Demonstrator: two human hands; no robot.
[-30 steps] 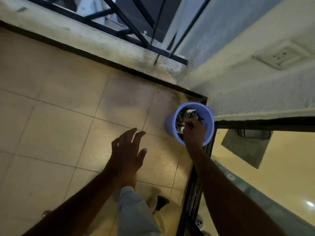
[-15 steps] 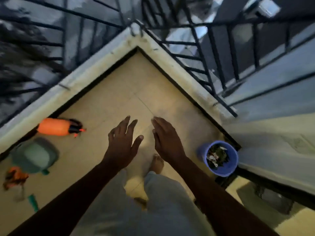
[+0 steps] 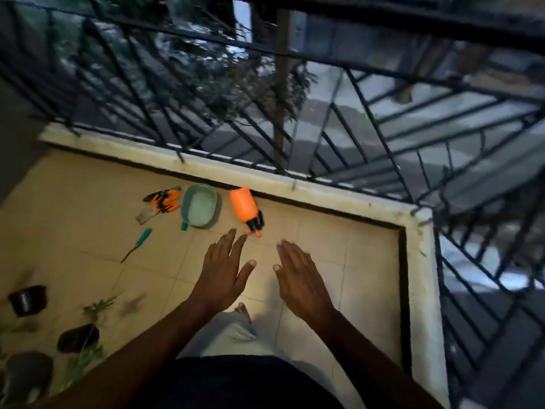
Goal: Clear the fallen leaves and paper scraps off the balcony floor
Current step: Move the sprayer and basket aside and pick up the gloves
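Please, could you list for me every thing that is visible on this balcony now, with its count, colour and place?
floor: one, beige tiles, underfoot
ledge: one, white, far and right edges
railing: one, black, above the ledge
spray bottle: one, orange, lying by the far ledge
basin: one, teal, left of the spray bottle
gloves: seemingly a pair, orange and grey, left of the basin
hand tool: one, teal handle, nearer than the gloves
pots: three, dark, left edge, blurred
plants: green, among the pots, count unclear
left hand: open, empty, above the floor
right hand: open, empty, beside it
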